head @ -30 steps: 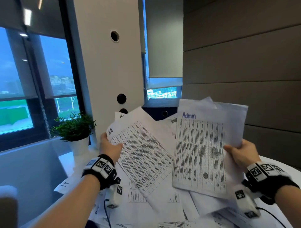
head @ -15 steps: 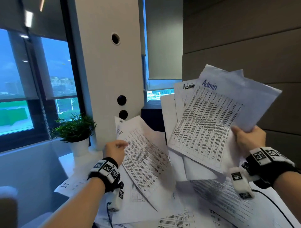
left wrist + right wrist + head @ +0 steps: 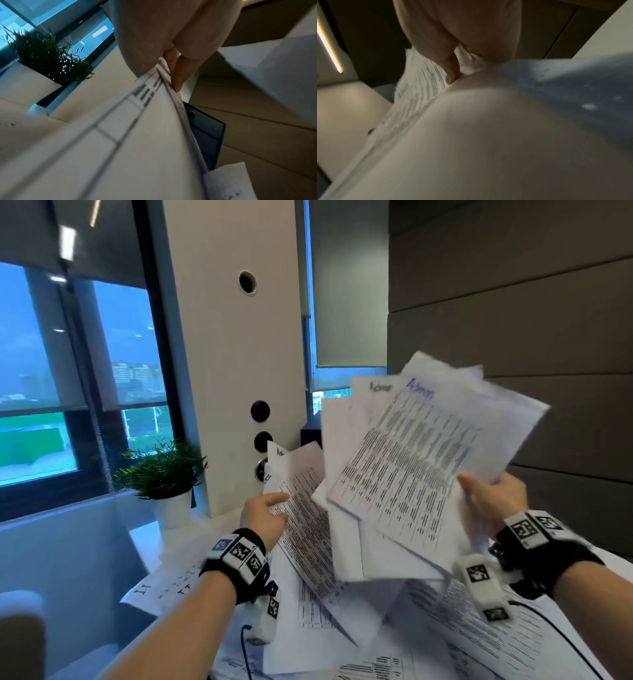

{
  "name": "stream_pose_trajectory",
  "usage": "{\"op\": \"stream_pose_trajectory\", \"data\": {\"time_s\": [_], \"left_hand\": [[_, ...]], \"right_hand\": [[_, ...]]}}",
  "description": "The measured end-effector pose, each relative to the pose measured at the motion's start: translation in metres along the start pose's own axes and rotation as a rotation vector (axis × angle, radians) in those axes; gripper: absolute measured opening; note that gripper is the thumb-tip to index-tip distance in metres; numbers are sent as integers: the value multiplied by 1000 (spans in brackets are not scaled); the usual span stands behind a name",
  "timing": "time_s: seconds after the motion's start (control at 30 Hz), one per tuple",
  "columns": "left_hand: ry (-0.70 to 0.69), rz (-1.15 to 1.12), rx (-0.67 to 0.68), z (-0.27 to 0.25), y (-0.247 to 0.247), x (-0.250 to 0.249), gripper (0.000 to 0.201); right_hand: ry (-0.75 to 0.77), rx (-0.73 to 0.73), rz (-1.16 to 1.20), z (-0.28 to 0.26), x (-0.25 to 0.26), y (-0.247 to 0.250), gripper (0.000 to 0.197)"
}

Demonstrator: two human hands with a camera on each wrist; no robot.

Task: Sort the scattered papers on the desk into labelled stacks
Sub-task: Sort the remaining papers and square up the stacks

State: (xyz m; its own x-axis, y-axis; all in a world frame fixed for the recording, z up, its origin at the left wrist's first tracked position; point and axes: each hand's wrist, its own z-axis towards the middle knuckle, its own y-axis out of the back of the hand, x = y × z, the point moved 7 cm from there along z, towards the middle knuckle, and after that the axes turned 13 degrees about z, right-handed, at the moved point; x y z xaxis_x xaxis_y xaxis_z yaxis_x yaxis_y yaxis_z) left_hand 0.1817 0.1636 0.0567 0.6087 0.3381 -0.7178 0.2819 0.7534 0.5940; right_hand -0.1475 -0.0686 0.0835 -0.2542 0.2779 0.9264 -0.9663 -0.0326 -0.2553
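Note:
My right hand [image 3: 486,501] grips a fanned bundle of printed sheets marked "Admin" [image 3: 411,467] by its right edge, held up and tilted to the right above the desk. In the right wrist view a thumb [image 3: 452,67] presses on those Admin sheets [image 3: 423,86]. My left hand [image 3: 263,515] pinches the left edge of a second set of printed table sheets [image 3: 305,525], lower and to the left, partly hidden behind the Admin bundle. The left wrist view shows fingers [image 3: 178,70] curled behind those table sheets [image 3: 137,121]. More papers [image 3: 445,638] lie scattered on the desk below.
A potted green plant [image 3: 164,474] in a white pot stands at the back left by the window. A white pillar [image 3: 233,371] with round holes rises behind the desk. A sheet marked "IT" [image 3: 161,587] lies at the desk's left edge. A grey panelled wall is on the right.
My right hand lifted the Admin bundle up and tilted it to the right. My left hand turned its sheets edge-on and lowered them toward the desk. The view shifted downward slightly.

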Motion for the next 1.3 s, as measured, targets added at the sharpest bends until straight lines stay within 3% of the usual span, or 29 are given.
{"op": "stream_pose_trajectory", "data": {"time_s": [0.2,0.37,0.47,0.7,0.83,0.93,1.03,1.13,1.23,1.3], "left_hand": [[41,-168,-61,-1,4,-11,25],[27,-310,24,-1,3,-21,11],[-4,-164,14,0,-4,-23,41],[15,-122,30,-4,-9,-36,68],[-31,-205,33,-7,-10,-45,33],[-37,-224,45,-6,-19,-44,43],[-7,-298,30,-8,-22,-44,23],[14,-377,4,-7,-18,-40,23],[33,-397,22,-3,-12,-29,21],[28,-383,36,-1,-10,-20,20]], "right_hand": [[-112,154,-72,-13,-46,-12,27],[-138,257,-5,-28,-71,-14,22],[-130,323,14,-39,-79,-20,16],[-79,425,90,-42,-76,-17,19],[-62,419,126,-40,-71,-14,20],[-64,466,127,-44,-69,-20,32],[-77,534,137,-51,-67,-27,52],[-134,579,158,-51,-68,-30,50],[-197,621,162,-50,-77,-30,86],[-210,619,189,-49,-81,-29,99]]}}
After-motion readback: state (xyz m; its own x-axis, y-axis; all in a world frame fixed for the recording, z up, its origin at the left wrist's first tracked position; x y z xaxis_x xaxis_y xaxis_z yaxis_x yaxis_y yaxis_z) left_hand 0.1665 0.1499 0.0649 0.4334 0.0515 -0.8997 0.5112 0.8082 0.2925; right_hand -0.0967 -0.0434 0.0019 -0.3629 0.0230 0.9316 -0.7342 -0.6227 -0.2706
